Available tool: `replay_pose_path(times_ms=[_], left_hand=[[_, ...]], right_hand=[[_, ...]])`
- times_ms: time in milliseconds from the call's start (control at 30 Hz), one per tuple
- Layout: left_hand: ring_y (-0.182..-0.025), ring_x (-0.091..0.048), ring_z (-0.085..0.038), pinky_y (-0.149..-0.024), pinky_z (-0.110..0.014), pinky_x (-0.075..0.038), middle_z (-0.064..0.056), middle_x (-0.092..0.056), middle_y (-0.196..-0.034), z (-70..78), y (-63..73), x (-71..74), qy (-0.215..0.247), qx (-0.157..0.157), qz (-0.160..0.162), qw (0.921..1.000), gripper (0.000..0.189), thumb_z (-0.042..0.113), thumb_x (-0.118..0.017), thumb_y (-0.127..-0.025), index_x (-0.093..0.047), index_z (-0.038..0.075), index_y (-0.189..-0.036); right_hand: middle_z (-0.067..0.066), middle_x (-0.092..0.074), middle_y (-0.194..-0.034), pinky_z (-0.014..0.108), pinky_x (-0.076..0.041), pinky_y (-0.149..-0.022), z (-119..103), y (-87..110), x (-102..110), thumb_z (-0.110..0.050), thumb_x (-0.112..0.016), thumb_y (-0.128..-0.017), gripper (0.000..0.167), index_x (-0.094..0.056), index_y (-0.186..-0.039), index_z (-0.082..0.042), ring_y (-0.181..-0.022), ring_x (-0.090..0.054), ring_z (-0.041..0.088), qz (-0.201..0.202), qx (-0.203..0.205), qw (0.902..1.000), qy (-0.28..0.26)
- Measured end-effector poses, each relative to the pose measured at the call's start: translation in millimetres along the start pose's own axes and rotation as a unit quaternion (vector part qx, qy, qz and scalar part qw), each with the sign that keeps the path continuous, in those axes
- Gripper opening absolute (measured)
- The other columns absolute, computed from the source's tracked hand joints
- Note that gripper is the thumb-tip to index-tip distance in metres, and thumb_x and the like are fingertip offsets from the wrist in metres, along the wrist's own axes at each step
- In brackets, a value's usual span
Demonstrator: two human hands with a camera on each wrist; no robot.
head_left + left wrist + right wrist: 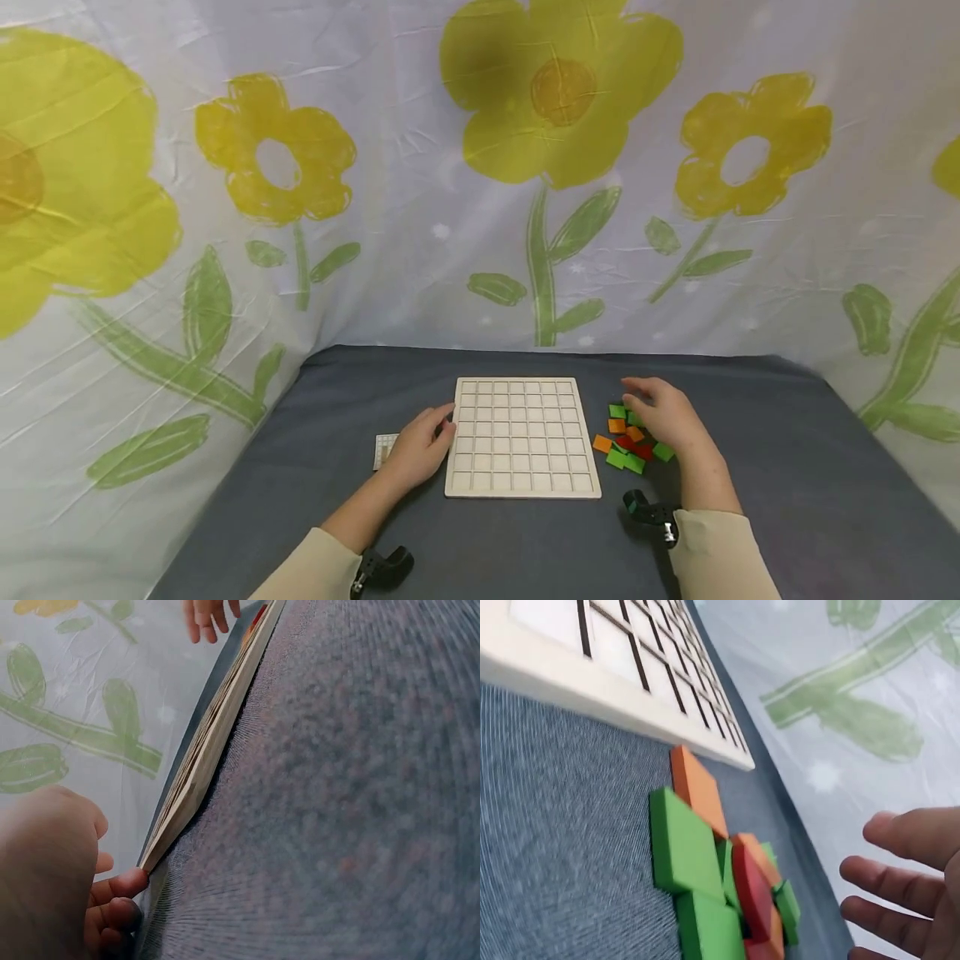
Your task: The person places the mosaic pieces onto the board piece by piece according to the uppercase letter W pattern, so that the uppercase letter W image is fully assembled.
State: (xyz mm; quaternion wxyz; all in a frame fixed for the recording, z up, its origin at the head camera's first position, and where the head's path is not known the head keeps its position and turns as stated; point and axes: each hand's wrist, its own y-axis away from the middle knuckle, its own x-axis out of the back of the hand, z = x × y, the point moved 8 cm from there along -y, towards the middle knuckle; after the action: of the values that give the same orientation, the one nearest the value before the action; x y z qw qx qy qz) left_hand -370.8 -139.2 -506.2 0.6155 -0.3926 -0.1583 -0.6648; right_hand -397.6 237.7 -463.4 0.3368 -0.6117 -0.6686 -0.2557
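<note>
A pale wooden grid board with square cells lies flat on the dark cloth. My left hand rests at the board's left edge, its fingertips touching the rim, as the left wrist view shows too. To the board's right is a loose pile of coloured square tiles: green tiles, orange tiles and red tiles. Above the far side of this pile hovers my right hand, fingers spread and relaxed, nothing between them. In the right wrist view its fingers are apart from the tiles.
A small patterned card with a grid lies left of the board, partly hidden by the left hand. Dark grey cloth covers the table. Behind it hangs a white curtain with yellow flowers.
</note>
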Motion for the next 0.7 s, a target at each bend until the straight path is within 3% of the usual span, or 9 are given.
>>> replay_pose_path(times_ms=[300, 533, 700], left_hand=[[-0.062, -0.044, -0.007, -0.057, -0.028, -0.04, 0.005, -0.057, -0.093, 3.0, 0.3, 0.5, 0.002, -0.019, 0.007, 0.9998, 0.037, 0.016, -0.06, -0.104, -0.063, 0.001, -0.138], [-0.061, -0.043, -0.006, -0.056, -0.027, -0.039, 0.008, -0.056, -0.092, 0.9, 0.7, -0.2, -0.003, -0.019, 0.011, 0.9998, 0.036, 0.017, -0.062, -0.104, -0.065, 0.003, -0.137], [-0.059, -0.042, -0.007, -0.055, -0.028, -0.039, 0.008, -0.055, -0.09, -0.9, -0.4, -1.6, 0.003, -0.02, 0.012, 0.9997, 0.035, 0.016, -0.063, -0.103, -0.066, 0.004, -0.136]], right_hand=[[0.029, -0.058, -0.134, 0.06, -0.051, -0.093, 22, -2.6, -11, -0.013, -0.063, -0.103, 0.039, -0.061, -0.139, 0.003, -0.117, -0.059, 0.046, -0.004, -0.016, 0.9994, 0.031], [0.035, -0.052, -0.132, 0.066, -0.044, -0.098, 36, -2.3, -7, -0.013, -0.065, -0.101, 0.042, -0.061, -0.137, 0.007, -0.121, -0.049, 0.054, 0.016, -0.041, 0.9963, 0.073], [0.035, -0.051, -0.133, 0.068, -0.042, -0.099, 43, -3.0, -6, -0.012, -0.063, -0.101, 0.041, -0.06, -0.138, 0.006, -0.122, -0.047, 0.055, 0.025, -0.047, 0.9962, 0.069]])
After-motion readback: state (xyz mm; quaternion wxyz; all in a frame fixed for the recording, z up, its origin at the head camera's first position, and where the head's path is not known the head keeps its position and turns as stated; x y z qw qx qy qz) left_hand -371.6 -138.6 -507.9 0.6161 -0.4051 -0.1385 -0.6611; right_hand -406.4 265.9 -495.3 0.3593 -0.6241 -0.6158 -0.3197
